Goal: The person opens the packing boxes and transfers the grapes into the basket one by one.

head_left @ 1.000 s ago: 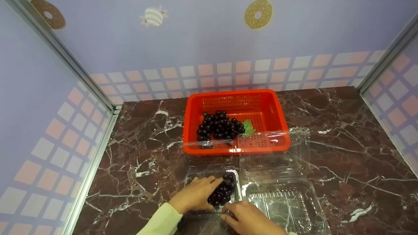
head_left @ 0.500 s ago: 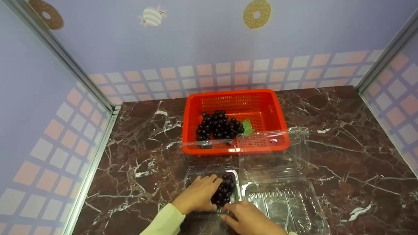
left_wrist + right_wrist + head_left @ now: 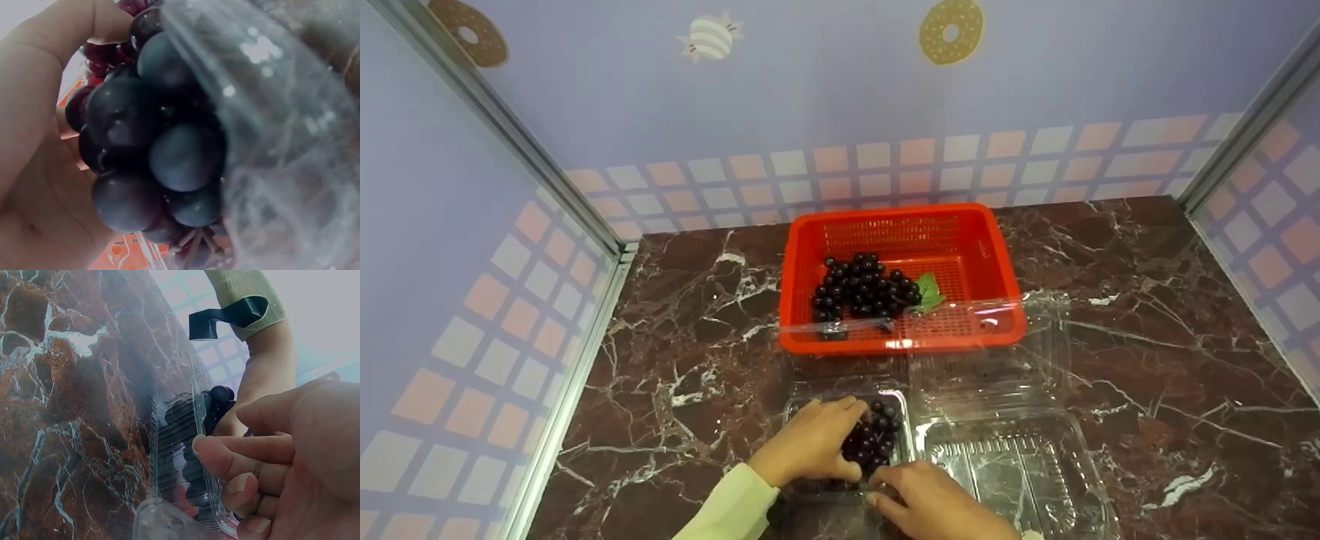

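A bunch of dark grapes [image 3: 874, 439] lies in the left clear plastic clamshell box [image 3: 905, 427]. My left hand [image 3: 810, 442] reaches over it from the left, thumb and fingers curved round the grapes [image 3: 152, 129] in the left wrist view. At the box's near right corner is my right hand [image 3: 934, 499]. Its fingers are loosely bent, and one fingertip [image 3: 199, 443] touches the box rim [image 3: 198, 405] in the right wrist view. Part of the bunch is hidden under the left hand.
A second clear clamshell box [image 3: 1020, 472] stands lid-up on the right. Behind the raised lids, a red basket [image 3: 1005, 270] holds more dark grapes [image 3: 859, 285] and a green leaf [image 3: 930, 291]. Walls enclose the marble-patterned table [image 3: 675, 315] at the back and sides.
My left hand shifts slightly over the grapes, and its thumb moves a little to the right. The bunch turns slightly. My right hand stays at the box corner.
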Available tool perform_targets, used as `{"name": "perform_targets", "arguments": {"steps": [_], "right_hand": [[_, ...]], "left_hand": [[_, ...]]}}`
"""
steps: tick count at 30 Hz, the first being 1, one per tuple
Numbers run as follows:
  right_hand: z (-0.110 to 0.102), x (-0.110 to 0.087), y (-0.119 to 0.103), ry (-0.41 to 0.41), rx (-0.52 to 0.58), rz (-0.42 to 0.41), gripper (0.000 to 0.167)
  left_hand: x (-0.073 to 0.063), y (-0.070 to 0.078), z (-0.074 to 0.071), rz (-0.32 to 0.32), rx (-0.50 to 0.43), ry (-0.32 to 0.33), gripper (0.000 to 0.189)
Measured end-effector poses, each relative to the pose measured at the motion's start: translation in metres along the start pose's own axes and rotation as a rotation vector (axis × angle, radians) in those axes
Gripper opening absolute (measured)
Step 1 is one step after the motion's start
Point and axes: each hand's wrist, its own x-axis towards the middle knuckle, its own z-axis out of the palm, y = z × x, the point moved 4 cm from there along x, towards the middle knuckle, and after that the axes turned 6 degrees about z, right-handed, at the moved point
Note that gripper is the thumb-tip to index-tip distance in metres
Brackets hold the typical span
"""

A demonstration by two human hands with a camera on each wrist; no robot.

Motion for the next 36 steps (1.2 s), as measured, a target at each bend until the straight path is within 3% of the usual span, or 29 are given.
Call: {"name": "perform_targets", "arguments": {"steps": [7,12,18,26,36], "right_hand": [[-0.001,0.0,0.0,0.008,0.001,-0.003,0.025],[-0.001,0.001,-0.001,0.007,0.019,-0.002,0.023],[-0.002,0.0,-0.002,0.027,0.009,-0.024,0.023],[-0.002,0.0,-0.003,0.032,0.019,-0.028,0.02],[-0.002,0.001,0.0,-0.025,0.058,0.02,0.026]], "left_hand": [[-0.002,0.0,-0.007,0.004,-0.093,0.03,0.059],[-0.004,0.0,-0.014,-0.001,-0.145,0.113,0.045],[-0.005,0.001,-0.026,0.004,-0.138,0.209,0.04],[-0.007,0.003,-0.045,-0.007,-0.172,0.243,0.041],[-0.009,0.005,-0.067,-0.002,-0.151,0.294,0.042]]}}
